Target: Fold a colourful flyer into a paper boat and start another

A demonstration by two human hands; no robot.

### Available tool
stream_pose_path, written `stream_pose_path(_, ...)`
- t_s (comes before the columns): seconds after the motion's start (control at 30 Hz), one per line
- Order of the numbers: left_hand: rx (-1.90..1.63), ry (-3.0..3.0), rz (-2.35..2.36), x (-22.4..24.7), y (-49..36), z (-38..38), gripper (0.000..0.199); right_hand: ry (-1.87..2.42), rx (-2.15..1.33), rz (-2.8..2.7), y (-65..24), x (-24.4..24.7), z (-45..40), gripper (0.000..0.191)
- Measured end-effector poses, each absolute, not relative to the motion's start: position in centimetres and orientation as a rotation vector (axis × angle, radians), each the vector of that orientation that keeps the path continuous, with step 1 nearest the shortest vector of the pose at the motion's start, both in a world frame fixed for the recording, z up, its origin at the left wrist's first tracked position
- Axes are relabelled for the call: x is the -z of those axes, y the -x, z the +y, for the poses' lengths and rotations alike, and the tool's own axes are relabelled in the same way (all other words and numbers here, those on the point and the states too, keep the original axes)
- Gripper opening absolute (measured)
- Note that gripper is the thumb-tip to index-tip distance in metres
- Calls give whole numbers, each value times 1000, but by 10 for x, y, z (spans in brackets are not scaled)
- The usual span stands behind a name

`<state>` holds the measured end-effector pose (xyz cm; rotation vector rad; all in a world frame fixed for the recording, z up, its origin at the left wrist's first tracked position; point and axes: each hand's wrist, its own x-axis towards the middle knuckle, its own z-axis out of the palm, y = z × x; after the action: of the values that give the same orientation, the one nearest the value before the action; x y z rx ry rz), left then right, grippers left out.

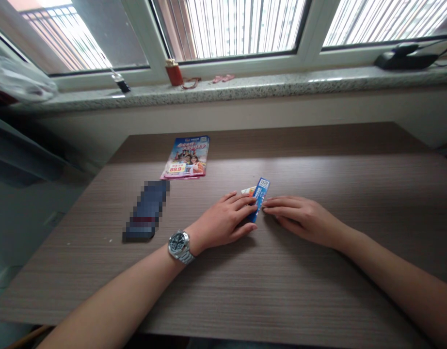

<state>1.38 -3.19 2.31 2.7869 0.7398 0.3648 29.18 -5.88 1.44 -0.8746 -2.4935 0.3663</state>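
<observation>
The table (318,300) extends well past my right hand (301,215), whose grip by the blue leaflet (260,194)'s edge I can't tell; my left hand (229,215) rests on it, fingers parted.

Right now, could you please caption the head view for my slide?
Left hand over a blue leaflet, right hand beside it, on a brown table.

Bright windows (245,29) beyond a brown table (260,281)

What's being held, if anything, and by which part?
No clear grip: left hand lies on the lower part of the blue leaflet; right hand, contact unclear.
</observation>
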Motion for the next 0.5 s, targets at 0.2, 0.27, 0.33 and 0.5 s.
stream_pose_path(0.2,-431,-2726,667,-23,-14,-30,26,988,-277,-2409,-294,-7,-53,41)
stream_pose_path(0.27,-448,-2724,663,-23,-15,-30,23,971,-273,-2427,-294,-4,-52,41)
stream_pose_path(0.33,-452,-2735,656,-22,-15,-29,24,945,-275,-2459,-292,-2,-52,41)
stream_pose_path(0.5,-460,-2786,657,-20,-15,-29,26,905,-277,-2502,-288,-3,-52,43)
